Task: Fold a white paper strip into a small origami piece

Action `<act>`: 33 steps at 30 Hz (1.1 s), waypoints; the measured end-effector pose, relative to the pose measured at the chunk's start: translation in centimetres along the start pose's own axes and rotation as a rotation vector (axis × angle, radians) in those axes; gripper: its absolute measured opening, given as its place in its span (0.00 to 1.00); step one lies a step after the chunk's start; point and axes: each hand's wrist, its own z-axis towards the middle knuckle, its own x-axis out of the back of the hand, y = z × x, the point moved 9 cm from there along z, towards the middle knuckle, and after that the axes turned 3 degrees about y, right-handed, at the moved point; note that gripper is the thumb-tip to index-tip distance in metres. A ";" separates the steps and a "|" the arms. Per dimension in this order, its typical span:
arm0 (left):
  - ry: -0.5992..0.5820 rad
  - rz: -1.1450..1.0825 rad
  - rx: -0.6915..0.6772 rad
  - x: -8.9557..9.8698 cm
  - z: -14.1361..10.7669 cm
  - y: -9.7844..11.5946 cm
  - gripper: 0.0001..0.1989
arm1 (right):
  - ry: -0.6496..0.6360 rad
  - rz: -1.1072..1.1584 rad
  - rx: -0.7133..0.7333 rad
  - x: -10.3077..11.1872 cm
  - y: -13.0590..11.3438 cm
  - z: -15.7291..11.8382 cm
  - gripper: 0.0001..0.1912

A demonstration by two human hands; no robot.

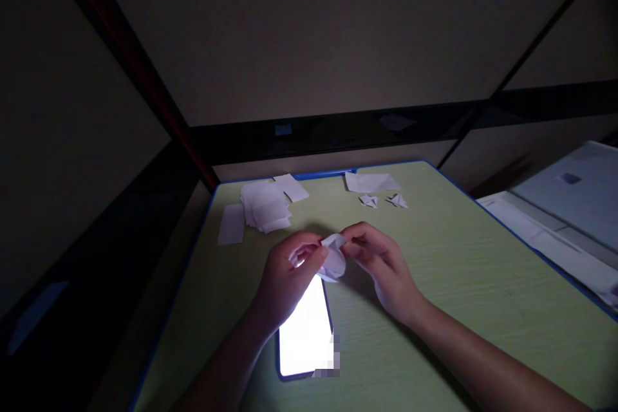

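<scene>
White paper (333, 264), a small curled piece, is held in the air just above the far end of a lit phone, between the two hands. The left hand (290, 277) pinches it near its left side, thumb on the near face, the other fingers curled behind; the right hand (381, 264) closes its fingertips on the upper right edge. To shape it well, the left grip probably ought to act as a steady anchor while the right fingertips line up the edge before pressing any crease; a light pinch should do, since thin paper seems likely to buckle or crumple under a hard squeeze. Laying it on a bare part of the table (458, 270) would likely give a crisper fold than working in mid-air. The phone (304, 341) lies face up partly beneath the left hand, so it takes the spot where pressing down would be handiest, and its glare may hide faint crease lines. Beyond the hands, two folded paper shapes (369, 201) sit side by side, with a flat sheet (374, 181) just behind them. Farther left lies a loose stack of slips (265, 205), well clear of the hands.
</scene>
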 end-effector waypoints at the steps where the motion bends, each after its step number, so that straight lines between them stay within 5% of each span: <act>1: 0.000 0.007 -0.008 0.0 0.0 0.0 0.05 | 0.011 0.021 -0.011 0.1 0.2 0.1 0.09; 11: 0.030 0.162 -0.236 0.0 -0.4 1.8 0.03 | 0.014 0.240 -0.189 -0.2 2.4 0.5 0.12; 33: 0.090 0.041 -0.024 0.4 0.2 -0.5 0.02 | -0.008 0.111 -0.087 -0.6 1.1 0.5 0.10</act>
